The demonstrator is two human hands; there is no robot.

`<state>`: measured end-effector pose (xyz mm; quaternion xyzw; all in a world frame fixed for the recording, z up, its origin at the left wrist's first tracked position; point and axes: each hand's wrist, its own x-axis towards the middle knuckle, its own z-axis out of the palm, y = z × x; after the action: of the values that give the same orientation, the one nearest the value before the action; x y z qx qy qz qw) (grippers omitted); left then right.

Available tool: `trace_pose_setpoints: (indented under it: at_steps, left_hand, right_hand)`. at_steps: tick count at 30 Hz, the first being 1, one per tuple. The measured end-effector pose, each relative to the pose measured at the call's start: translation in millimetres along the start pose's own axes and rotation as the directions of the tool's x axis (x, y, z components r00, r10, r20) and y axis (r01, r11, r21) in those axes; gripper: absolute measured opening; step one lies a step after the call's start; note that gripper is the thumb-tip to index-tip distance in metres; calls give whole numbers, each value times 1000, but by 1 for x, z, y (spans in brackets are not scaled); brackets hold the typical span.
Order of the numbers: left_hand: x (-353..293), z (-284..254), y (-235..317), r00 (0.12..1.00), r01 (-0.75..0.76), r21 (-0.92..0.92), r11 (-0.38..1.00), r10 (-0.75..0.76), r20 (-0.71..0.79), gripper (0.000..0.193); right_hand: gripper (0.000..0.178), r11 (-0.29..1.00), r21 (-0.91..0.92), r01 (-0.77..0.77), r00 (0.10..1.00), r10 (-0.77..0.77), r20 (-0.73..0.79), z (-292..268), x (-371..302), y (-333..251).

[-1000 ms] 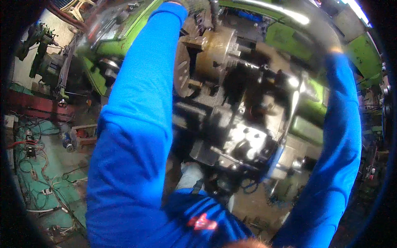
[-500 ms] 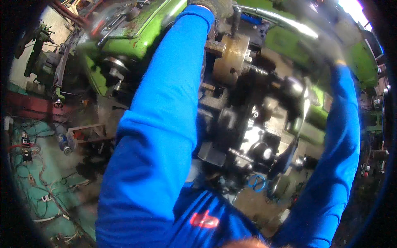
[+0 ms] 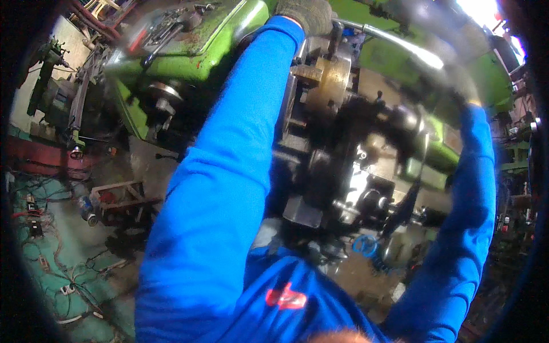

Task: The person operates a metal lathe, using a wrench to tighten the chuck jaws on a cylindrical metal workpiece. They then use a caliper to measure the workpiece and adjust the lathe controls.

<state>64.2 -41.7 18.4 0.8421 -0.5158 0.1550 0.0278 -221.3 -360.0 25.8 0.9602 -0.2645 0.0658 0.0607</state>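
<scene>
My left hand (image 3: 307,15), in a grey-brown work glove, is closed at the top of the view around the left end of what looks like a chuck key (image 3: 335,38). The key's shaft runs down to a lathe chuck area with a round, brass-coloured piece (image 3: 329,86). A shiny metal bar (image 3: 403,46) stretches right from the key's top. Beyond the bar's far end is my right hand (image 3: 464,77), gloved and smeared by motion; its fingers cannot be made out, nor whether it touches the bar.
The green headstock (image 3: 229,43) carries loose tools (image 3: 166,40) on its top at left. Below the chuck lies the lathe carriage with a tool slide (image 3: 369,194). A blue coiled hose (image 3: 365,246) hangs near me. Cables (image 3: 71,280) spread over the green floor at lower left.
The view has shifted a little, so the lathe and my left hand sit slightly lower and further right. My right hand remains blurred near the bar's far end.
</scene>
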Motion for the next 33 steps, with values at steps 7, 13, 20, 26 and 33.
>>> trace_pose_setpoints:
  at_steps: [7, 13, 20, 26, 33]
  left_hand:
    - [-1, -11, 3, 996, 94, -27, 995, -94, 4, 38]
    - [1, -8, 0, 999, -14, 11, 1000, 14, -34, 39]
    - [-3, -16, 2, 997, -64, 30, 998, 65, -31, 39]
    - [-3, -9, -9, 994, -93, 32, 995, 95, -61, 37]
    - [-9, -16, -7, 998, -33, -35, 999, 31, -55, 37]
  right_hand:
    - [72, 994, -75, -73, 994, 79, 78, -6, 1, -9]
    - [70, 991, -113, -75, 993, 84, 81, -27, -25, -39]
    - [68, 990, -119, -77, 992, 88, 86, -36, -44, -61]
    - [66, 981, -161, -104, 987, 122, 103, -50, -54, -80]
    - [65, 985, -153, -76, 990, 93, 107, -42, -22, -85]
